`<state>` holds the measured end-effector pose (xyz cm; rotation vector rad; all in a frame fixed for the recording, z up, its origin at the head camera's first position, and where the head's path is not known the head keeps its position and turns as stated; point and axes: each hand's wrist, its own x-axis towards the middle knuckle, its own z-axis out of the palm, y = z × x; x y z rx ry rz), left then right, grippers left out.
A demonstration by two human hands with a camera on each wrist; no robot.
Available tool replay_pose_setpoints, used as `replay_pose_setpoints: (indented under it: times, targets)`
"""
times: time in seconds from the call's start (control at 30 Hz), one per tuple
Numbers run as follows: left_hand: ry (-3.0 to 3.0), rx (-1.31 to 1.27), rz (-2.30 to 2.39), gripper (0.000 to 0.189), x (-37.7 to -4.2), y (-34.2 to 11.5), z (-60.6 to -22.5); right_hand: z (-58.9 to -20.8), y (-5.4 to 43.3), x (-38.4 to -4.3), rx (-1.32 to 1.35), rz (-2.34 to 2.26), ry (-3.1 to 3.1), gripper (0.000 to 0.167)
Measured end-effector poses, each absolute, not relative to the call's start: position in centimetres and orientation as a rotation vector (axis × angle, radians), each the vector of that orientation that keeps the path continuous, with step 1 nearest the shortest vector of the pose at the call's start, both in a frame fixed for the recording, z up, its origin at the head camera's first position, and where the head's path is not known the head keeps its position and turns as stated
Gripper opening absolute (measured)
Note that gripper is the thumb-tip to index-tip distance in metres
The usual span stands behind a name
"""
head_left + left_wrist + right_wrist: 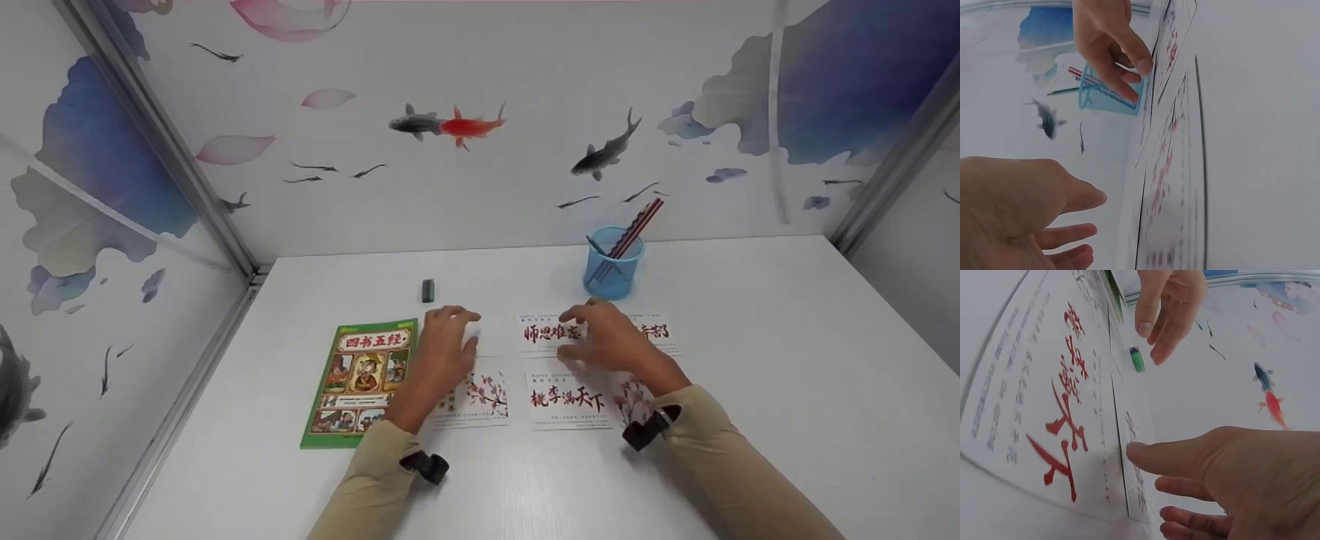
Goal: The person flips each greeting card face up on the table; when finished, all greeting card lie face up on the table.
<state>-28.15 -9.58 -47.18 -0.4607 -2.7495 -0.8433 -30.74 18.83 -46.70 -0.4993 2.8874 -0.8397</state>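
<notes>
Several white printed cards lie flat in two rows on the table. My left hand point(448, 349) is over the upper left card point(491, 337), its fingers loosely bent and nothing between them. Below it is a card with pink blossoms point(487, 397), partly hidden by the left wrist. My right hand point(611, 337) hovers at the upper right card point(545, 334), covering the middle of its red lettering. The lower right card point(568, 401) shows red characters and blossoms. In the right wrist view, thumb and fingers of the right hand point(1252, 478) stand apart, holding nothing.
A green-bordered illustrated book point(367, 360) lies left of the cards, partly behind my left arm. A small green and dark block point(428, 291) sits farther back. Behind my right hand stands a blue mesh cup point(609, 279) with pencils. Painted wall panels point(480, 195) enclose the table.
</notes>
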Motion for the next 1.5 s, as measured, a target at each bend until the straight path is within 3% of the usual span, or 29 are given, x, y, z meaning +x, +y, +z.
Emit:
replay_pose_setpoints:
  times: [0.23, 0.43, 0.9, 1.13, 1.33, 1.5]
  targets:
    - [-2.843, -0.446, -0.777, 0.042, -28.5, -13.6, -47.9, -46.5, 14.4, -31.3, -0.744, -0.873, 2.847, 0.053]
    - [-2.955, -0.480, -0.783, 0.056, -29.4, -14.9, -48.3, -47.2, 10.9, -32.6, -0.742, -0.771, 2.798, 0.069]
    - [-2.962, -0.515, -0.774, 0.051, -29.7, -14.9, -48.8, -47.4, 9.1, -34.6, -0.740, -0.758, 2.763, 0.083]
    - [-2.921, -0.510, -0.955, 0.042, -29.1, -14.1, -47.9, -48.1, 9.1, -34.2, -0.779, -1.339, 2.703, 0.072]
    - [-2.840, -0.502, -1.230, 0.054, -28.8, -13.1, -47.1, -48.6, 8.8, -33.0, -0.614, -1.880, 2.483, 0.071]
    - [-2.723, -0.501, -1.535, 0.067, -28.7, -12.5, -46.3, -48.1, 8.1, -32.3, -0.633, -1.961, 2.361, 0.055]
